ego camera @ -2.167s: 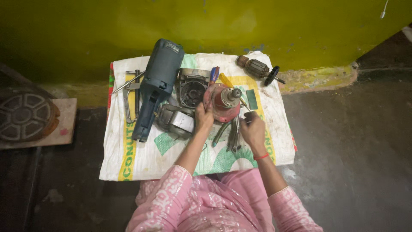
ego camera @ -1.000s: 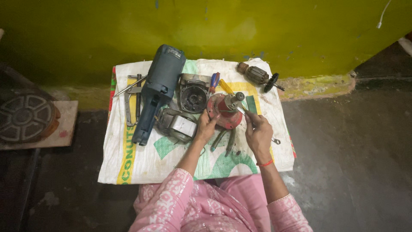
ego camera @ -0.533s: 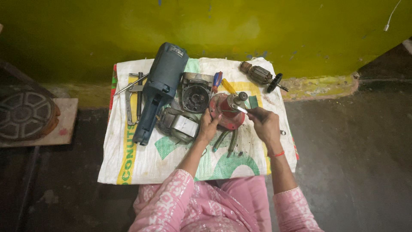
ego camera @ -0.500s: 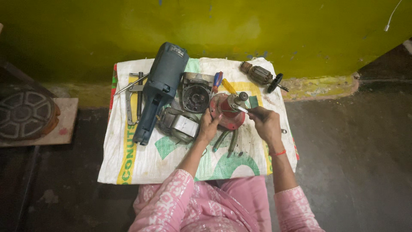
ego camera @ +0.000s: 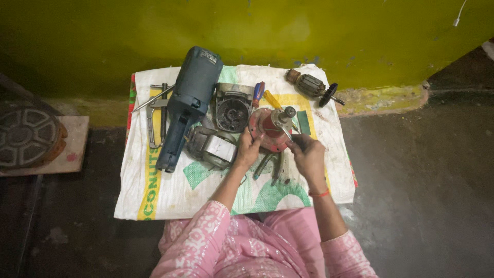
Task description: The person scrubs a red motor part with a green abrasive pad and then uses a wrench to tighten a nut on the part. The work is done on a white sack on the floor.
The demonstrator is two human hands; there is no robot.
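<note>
A red round gear housing (ego camera: 267, 129) with a metal spindle (ego camera: 284, 115) stands on a white woven sack (ego camera: 170, 190). My left hand (ego camera: 249, 149) grips the housing's near left rim. My right hand (ego camera: 307, 153) holds a thin metal tool (ego camera: 286, 135) whose tip touches the base of the spindle. Pliers (ego camera: 272, 166) lie on the sack just under the housing, between my two hands.
A blue-grey power tool body (ego camera: 189, 102), a grey motor casing (ego camera: 232, 107), a stator block (ego camera: 211, 147), a motor armature (ego camera: 312, 86), a red-and-blue screwdriver (ego camera: 257, 94) and spanners (ego camera: 155, 113) lie on the sack. A yellow-green wall stands behind. A round metal grille (ego camera: 25, 136) rests at the left.
My right hand has risen from the sack and brought the thin tool up to the spindle. My left hand stays on the red housing.
</note>
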